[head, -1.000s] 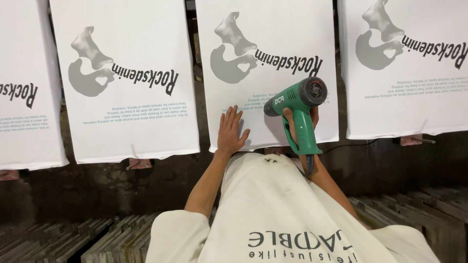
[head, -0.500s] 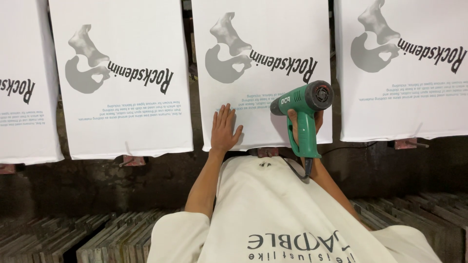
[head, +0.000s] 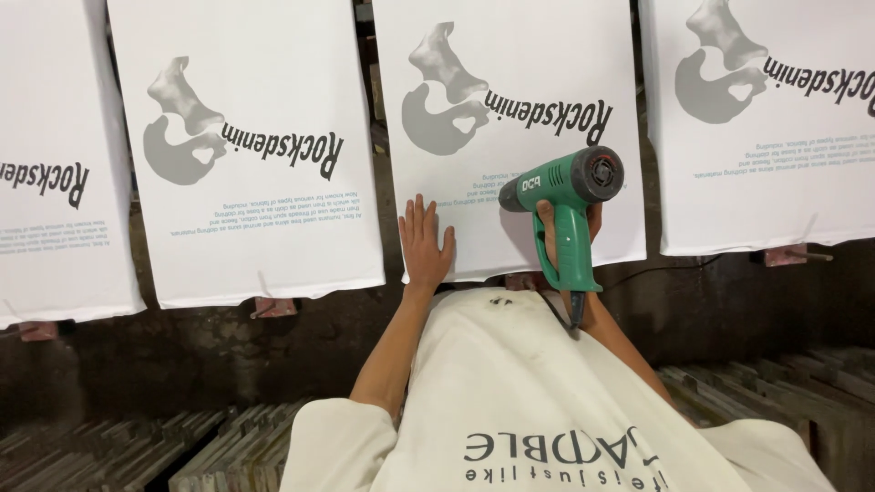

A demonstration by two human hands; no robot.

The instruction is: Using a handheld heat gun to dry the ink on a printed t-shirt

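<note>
Print workshop — rows of printed white sheets [head: 246, 155], green heat gun [head: 565, 196]

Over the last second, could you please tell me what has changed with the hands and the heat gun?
Very little changed. The right hand keeps its grip on the green heat gun, nozzle pointing left across the printed white sheet. The left hand stays flat on that sheet's lower edge. Nothing was picked up or let go.
</note>
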